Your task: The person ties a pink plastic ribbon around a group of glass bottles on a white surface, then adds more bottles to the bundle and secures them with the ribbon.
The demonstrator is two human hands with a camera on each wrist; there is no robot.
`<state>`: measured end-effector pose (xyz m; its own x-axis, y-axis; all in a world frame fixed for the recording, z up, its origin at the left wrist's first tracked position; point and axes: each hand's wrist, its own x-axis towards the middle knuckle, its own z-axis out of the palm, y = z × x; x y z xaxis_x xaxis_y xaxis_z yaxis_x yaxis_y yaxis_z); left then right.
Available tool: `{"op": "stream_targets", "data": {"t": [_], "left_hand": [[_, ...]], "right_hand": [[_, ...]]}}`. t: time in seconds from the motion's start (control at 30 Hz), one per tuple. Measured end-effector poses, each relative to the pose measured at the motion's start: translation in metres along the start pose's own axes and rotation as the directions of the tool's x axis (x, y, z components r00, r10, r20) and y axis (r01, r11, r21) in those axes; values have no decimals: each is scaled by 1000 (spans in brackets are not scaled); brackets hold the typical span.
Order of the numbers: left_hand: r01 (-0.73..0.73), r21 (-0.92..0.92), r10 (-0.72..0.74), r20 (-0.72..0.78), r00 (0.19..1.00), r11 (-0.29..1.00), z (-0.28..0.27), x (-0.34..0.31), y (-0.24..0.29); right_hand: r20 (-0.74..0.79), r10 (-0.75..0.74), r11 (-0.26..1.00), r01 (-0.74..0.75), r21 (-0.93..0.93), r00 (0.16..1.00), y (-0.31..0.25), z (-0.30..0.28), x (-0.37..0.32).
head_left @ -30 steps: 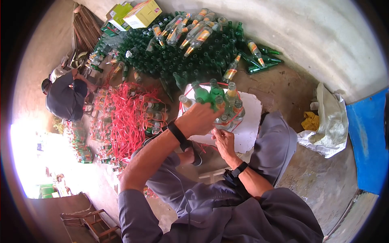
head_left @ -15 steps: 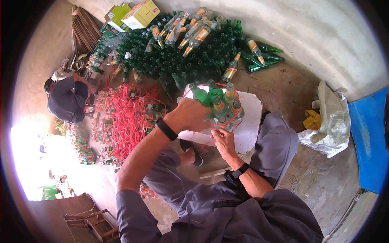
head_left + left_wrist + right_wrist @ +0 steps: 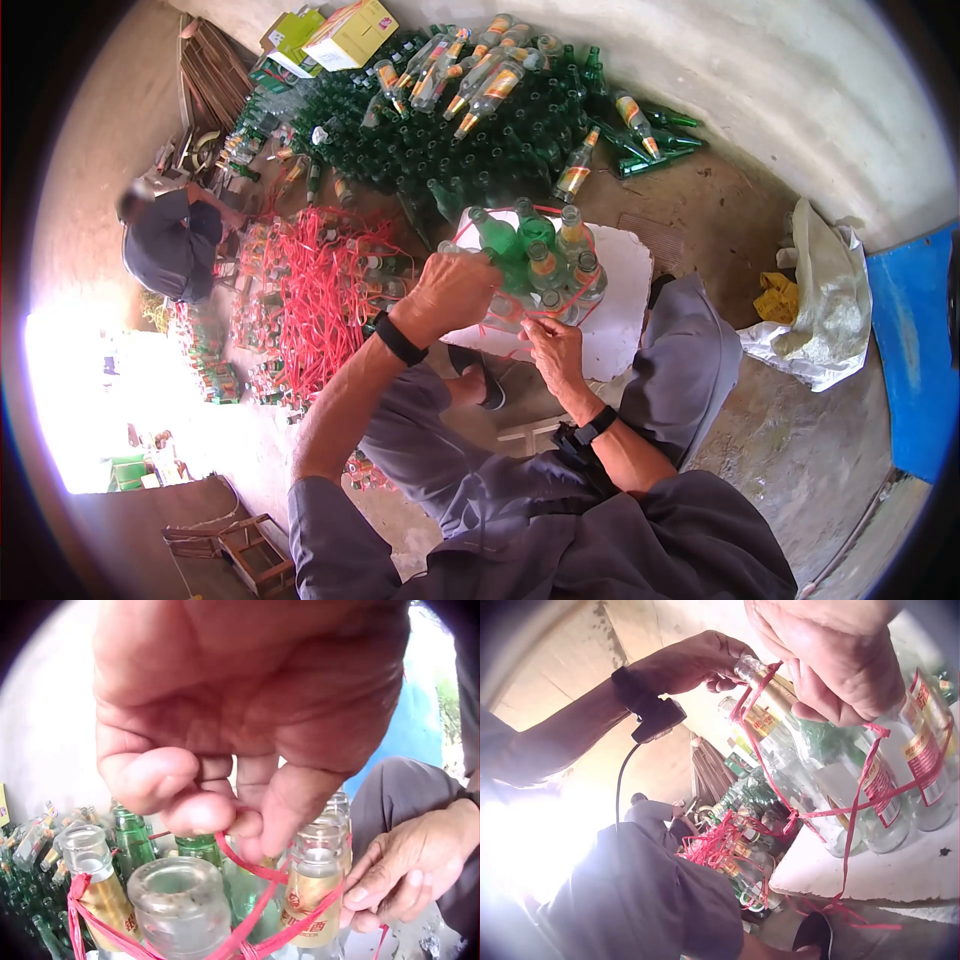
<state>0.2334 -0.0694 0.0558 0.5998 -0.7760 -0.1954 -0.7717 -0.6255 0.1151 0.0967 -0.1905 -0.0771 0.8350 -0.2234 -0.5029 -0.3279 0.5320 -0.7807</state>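
Observation:
A bundle of several clear and green glass bottles (image 3: pixel 540 265) stands upright on a white slab (image 3: pixel 625 275) before me. Red plastic strap (image 3: pixel 247 864) loops around the necks and sides. My left hand (image 3: pixel 455 295) is over the bundle's left side, thumb and fingertips pinching the strap just above the bottle mouths. At the near side of the bundle my right hand (image 3: pixel 558 352) pinches strap between thumb and curled fingers. In the left wrist view a clear bottle mouth (image 3: pixel 176 889) sits right below the left fingers. Gold labels wrap some necks.
Beyond the slab is a large mass of green bottles (image 3: pixel 480 150), with labelled bottles lying on top. Strapped bottles under a heap of red strap (image 3: pixel 320 290) stand to the left, near another person (image 3: pixel 170 245). A white sack (image 3: pixel 820 310) lies on the right.
My left hand has moved left and slightly toward me, from over the middle of the bottles to their left side. The right hand stays nearly in place at the near side.

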Motion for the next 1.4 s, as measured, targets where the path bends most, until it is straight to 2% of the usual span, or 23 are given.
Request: {"op": "stream_targets", "data": {"t": [0.07, 0.1, 0.17, 0.27, 0.3, 0.37, 0.5, 0.57, 0.63, 0.8, 0.9, 1.0, 1.07, 1.27, 1.33, 1.4], "left_hand": [[18, 39, -13, -126, 992, 999, 2, -2, 5], [19, 40, -14, -127, 992, 999, 3, -3, 5], [1, 41, 12, -306, 952, 999, 4, -5, 4], [15, 13, -10, -340, 940, 1000, 3, -7, 1], [17, 14, -11, -341, 940, 1000, 4, -7, 1], [149, -49, -157, -324, 933, 988, 6, -5, 4], [152, -19, -151, -291, 945, 988, 7, -1, 2], [103, 31, -89, -298, 950, 994, 10, 1, -4], [97, 39, -81, -298, 951, 995, 12, 3, -7], [69, 32, -57, -296, 953, 997, 9, 2, -11], [49, 44, -30, -359, 933, 998, 8, 3, -12], [9, -1, -9, -374, 927, 1000, 3, 6, -15], [35, -55, -51, -320, 946, 998, 0, 8, -18], [-22, -155, -31, -331, 943, 988, 4, 19, -32], [-39, -197, -22, -300, 954, 980, 5, 24, -37], [-54, -239, -13, -268, 963, 969, 5, 29, -43]], "right_hand": [[19, 4, 1000, -4, 4, 1000, -2, 0, -1], [15, -21, 999, 21, -40, 1000, -2, 0, -2], [13, -45, 995, 46, -83, 999, -1, -1, -2], [37, -125, 978, 129, -166, 991, 6, -6, 0], [42, -147, 969, 153, -194, 988, 8, -8, 2], [48, -170, 959, 177, -221, 984, 6, -9, 1], [32, -156, 965, 159, -207, 987, 4, -10, 0], [24, -170, 957, 171, -233, 985, 5, -10, 1], [23, -213, 952, 213, -218, 977, 8, -10, 2], [24, -208, 958, 209, -196, 978, 18, -10, 4], [13, -208, 949, 205, -241, 978, 13, -8, 1], [9, -196, 945, 191, -266, 981, 11, -8, 1], [16, -176, 950, 174, -260, 984, 12, -8, 2], [13, -214, 947, 211, -244, 977, 14, -4, 5], [11, -290, 931, 284, -231, 957, 15, -2, 6], [14, -253, 941, 250, -229, 967, 13, -2, 5]]}}
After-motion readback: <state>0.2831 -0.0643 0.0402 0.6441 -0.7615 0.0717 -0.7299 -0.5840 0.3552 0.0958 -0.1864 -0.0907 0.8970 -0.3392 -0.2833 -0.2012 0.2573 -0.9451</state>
